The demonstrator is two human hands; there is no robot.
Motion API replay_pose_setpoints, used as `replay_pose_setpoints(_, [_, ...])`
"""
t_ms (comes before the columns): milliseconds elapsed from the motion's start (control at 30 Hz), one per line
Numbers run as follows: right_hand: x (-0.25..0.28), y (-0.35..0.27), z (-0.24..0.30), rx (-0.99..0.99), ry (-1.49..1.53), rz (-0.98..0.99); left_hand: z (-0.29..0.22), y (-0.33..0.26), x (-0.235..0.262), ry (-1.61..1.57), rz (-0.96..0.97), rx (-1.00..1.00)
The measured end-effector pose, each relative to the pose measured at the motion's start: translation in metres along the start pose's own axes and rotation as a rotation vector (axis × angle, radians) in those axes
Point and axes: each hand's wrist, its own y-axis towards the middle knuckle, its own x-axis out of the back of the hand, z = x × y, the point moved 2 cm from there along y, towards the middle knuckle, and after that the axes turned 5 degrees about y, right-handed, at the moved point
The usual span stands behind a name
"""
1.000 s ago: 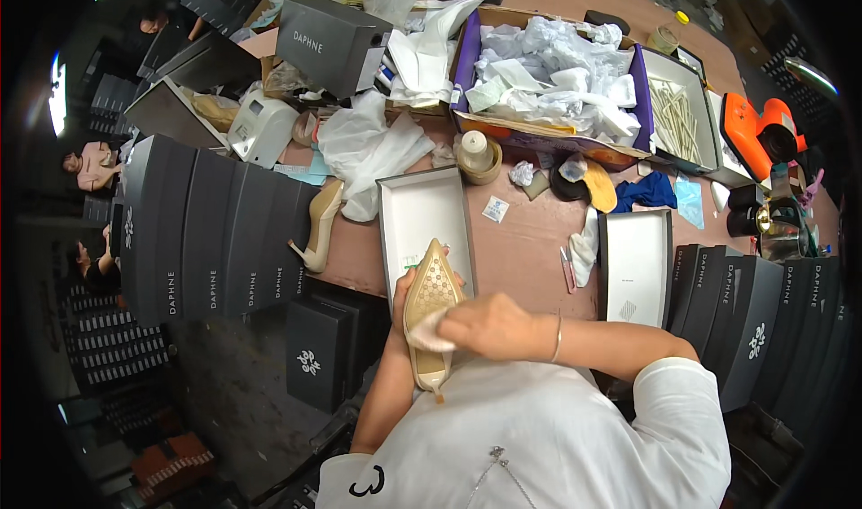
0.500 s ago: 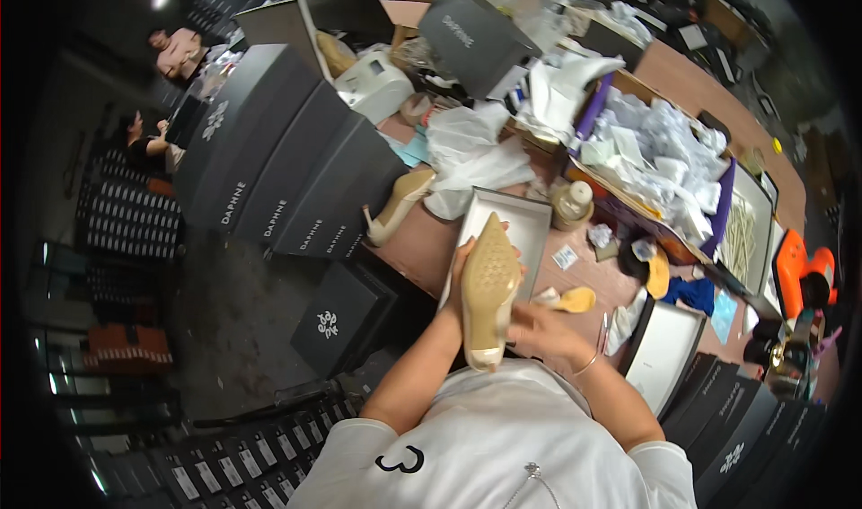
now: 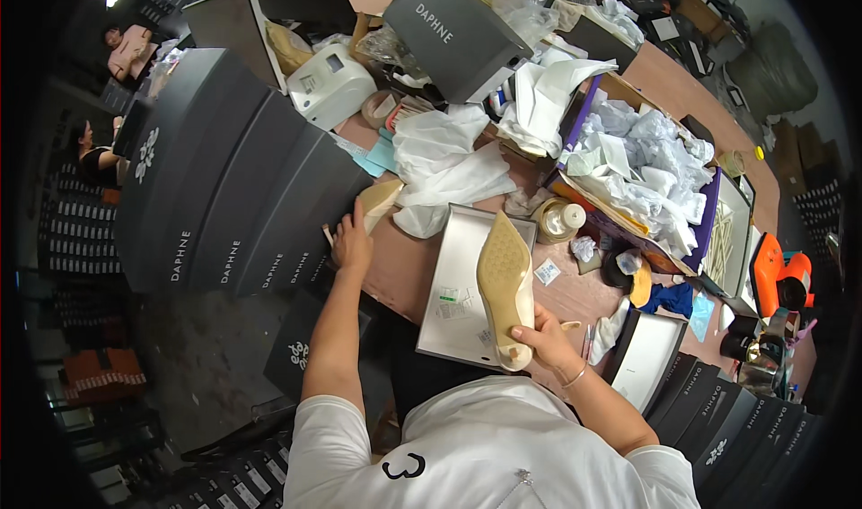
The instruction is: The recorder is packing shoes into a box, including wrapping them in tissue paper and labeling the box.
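My right hand [image 3: 543, 337] grips a beige pointed high-heeled shoe [image 3: 505, 271] near its heel end, with the sole facing up. Behind that shoe lies an open, shallow box part [image 3: 440, 285], pale inside with small stickers. Reaching out to the left, my left hand [image 3: 353, 238] has its fingers closed on a second beige high-heeled shoe [image 3: 379, 200]. This one lies on the table beside dark grey shoe boxes [image 3: 296, 186]; my hand covers part of it.
Crumpled white tissue paper [image 3: 449, 159] lies beyond the shoes. A purple-edged box [image 3: 709, 231] full of paper stands at the right, with a pump bottle [image 3: 558, 219] before it. Further back are a white label printer [image 3: 330, 85] and a tilted grey box [image 3: 453, 33]. Two people sit at far left.
My left hand has left the first shoe and moved left onto the second one. The first shoe is now in my right hand alone, slightly further right. The view has shifted.
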Motion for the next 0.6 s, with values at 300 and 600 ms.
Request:
replay_pose_setpoints(300, [-0.005,0.010,-0.013,-0.032,0.265,0.104,-0.043,-0.108,0.094,-1.740,0.310,0.386])
replay_pose_setpoints(600, [-0.039,-0.039,-0.010,0.018,0.227,0.255,-0.153,-0.230,0.096,-2.893,1.383,0.060])
